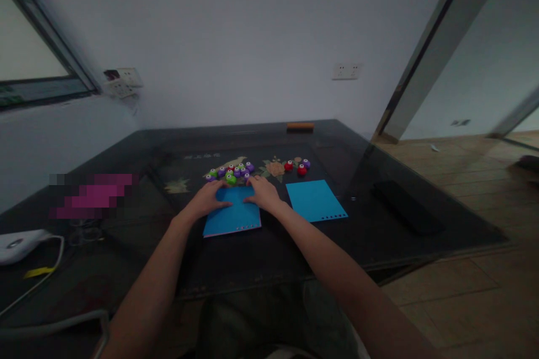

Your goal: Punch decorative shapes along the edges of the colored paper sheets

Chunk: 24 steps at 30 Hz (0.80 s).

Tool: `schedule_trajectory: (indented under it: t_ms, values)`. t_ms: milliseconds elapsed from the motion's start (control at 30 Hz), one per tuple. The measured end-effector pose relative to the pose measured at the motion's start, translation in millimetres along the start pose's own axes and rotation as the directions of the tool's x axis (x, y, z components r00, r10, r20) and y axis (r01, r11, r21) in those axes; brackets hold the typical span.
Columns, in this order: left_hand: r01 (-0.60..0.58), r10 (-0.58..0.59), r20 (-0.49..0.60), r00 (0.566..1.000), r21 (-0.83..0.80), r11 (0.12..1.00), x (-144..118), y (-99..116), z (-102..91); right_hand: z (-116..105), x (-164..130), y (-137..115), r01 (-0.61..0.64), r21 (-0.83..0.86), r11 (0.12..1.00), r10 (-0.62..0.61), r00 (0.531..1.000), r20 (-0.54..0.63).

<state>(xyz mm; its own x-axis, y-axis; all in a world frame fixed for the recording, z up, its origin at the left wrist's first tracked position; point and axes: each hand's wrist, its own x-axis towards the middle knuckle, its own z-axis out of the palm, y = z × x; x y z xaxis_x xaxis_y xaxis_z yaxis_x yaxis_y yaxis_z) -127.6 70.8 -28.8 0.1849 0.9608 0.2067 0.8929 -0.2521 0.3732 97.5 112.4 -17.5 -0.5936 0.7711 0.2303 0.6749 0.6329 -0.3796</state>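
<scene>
Blue paper sheet (233, 217) — I see left hand (209, 198) and right hand (264, 193) flat, fingers apparently spread, pressing its far edge.

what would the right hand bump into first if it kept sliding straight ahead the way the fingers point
Probably the cluster of small punches. The right hand lies flat on the near blue sheet, fingers aimed up and slightly left toward the purple and green pieces just beyond the sheet's far edge. The gap looks tiny, but depth is hard to judge.

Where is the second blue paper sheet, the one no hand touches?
In the head view, the untouched blue paper sheet lies on the dark glass table, right of the right hand, below the red punches.
</scene>
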Motion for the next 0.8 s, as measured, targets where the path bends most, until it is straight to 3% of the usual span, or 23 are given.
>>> schedule_trajectory:
  t_ms: [200, 367, 467, 567, 667, 800]
  values:
    - [0.051, -0.058, -0.095, 0.994, -0.072, 0.996, 1, 1, -8.2, -1, 2, 1, -0.066, 0.090, 0.994, 0.070, 0.996, -0.046]
    - [0.173, -0.211, -0.121, 0.970, -0.270, 0.947, 3, 0, -16.4, -6, 5, 5, -0.164, 0.422, 0.891, 0.168, 0.985, 0.028]
    - [0.228, -0.304, -0.150, 0.941, -0.383, 0.895, 2, 7, -23.7, -11, 4, 7, -0.181, 0.606, 0.774, 0.093, 0.980, 0.173]
    - [0.286, -0.403, -0.188, 0.896, -0.452, 0.845, -1, 16, -28.8, -14, 3, 8, -0.200, 0.633, 0.748, 0.037, 0.964, 0.262]
    - [0.296, -0.462, -0.193, 0.866, -0.546, 0.784, -3, 20, -28.1, -15, 4, 10, -0.221, 0.644, 0.733, 0.051, 0.961, 0.273]
    - [0.243, -0.488, -0.143, 0.861, -0.726, 0.643, -1, 24, -20.7, -14, 8, 17, -0.240, 0.697, 0.676, 0.098, 0.967, 0.237]
